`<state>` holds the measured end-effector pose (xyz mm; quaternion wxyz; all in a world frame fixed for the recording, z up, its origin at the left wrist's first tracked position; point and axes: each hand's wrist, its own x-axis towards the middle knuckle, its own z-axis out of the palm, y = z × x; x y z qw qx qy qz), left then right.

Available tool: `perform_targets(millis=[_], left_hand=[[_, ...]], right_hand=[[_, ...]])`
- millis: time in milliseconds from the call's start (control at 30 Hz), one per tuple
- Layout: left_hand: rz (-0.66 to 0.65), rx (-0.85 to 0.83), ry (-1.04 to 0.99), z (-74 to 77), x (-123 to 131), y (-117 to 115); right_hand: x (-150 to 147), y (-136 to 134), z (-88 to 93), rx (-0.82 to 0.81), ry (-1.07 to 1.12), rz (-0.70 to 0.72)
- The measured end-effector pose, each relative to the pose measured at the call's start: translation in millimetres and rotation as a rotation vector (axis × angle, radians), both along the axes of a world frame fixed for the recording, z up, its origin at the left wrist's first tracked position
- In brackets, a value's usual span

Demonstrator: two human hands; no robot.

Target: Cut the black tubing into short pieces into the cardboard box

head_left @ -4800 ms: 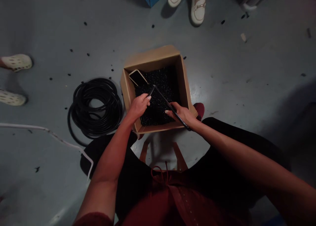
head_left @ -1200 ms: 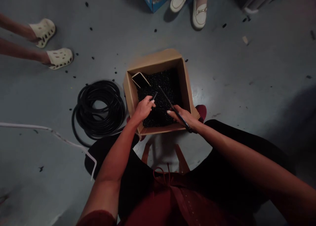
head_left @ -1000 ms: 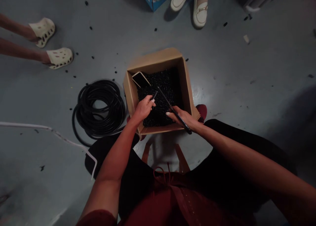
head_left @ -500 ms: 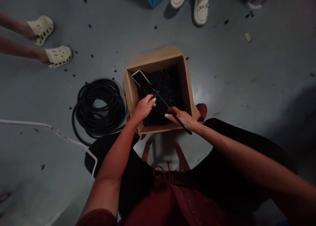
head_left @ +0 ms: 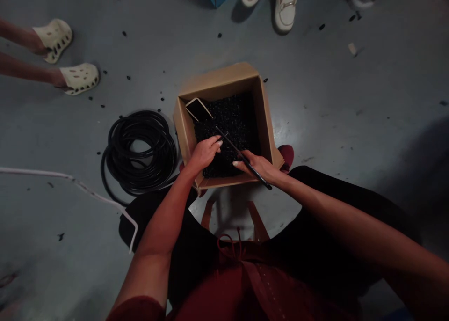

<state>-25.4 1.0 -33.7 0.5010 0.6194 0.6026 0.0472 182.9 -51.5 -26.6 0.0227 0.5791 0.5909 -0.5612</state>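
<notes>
A cardboard box (head_left: 215, 88) holds a heap of small black pieces (head_left: 233, 115) between my knees. Over this heap, my left hand (head_left: 205, 152) pinches a small dark piece (head_left: 223, 136) whose kind is too small to make out. My right hand (head_left: 257, 165) grips a long thin black-handled tool (head_left: 259, 178), its narrow far end pointing up-left beside my left fingertips. Whether the tool touches the small piece, I cannot tell. A dark rectangular thing with a pale rim (head_left: 199, 109) leans in the box's far left corner.
A coil of black hose (head_left: 115, 162) lies on the floor left of the box. A white cable (head_left: 94, 191) runs in from the left. Other people's shoes show at the left (head_left: 80, 77) and top (head_left: 286, 12). Black bits are scattered on the floor.
The whole view has shifted slightly. The narrow end of the tool looks turned a little in my right hand; both hands stay in nearly the same place.
</notes>
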Motion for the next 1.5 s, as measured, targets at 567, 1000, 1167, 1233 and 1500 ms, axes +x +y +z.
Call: perform_targets(millis=[567, 1000, 1167, 1233, 1500], left_hand=[[-0.109, -0.002, -0.002, -0.2, 5, -5], [-0.102, 0.007, -0.001, -6.5, 10, -11], [-0.12, -0.005, 0.005, -8.3, 10, -12], [-0.133, -0.013, 0.011, -9.9, 9, -12], [-0.14, -0.069, -0.004, -14.4, 11, -16]], right_hand=[[1, -6, -13.9, 0.093, -0.015, 0.01], [0, -5, -2.5, 0.015, -0.074, -0.003], [-1, -4, -1.2, -0.008, -0.086, 0.014], [-1, -5, -1.5, -0.017, -0.091, 0.014], [-2, -10, -9.1, -0.052, -0.128, 0.054]])
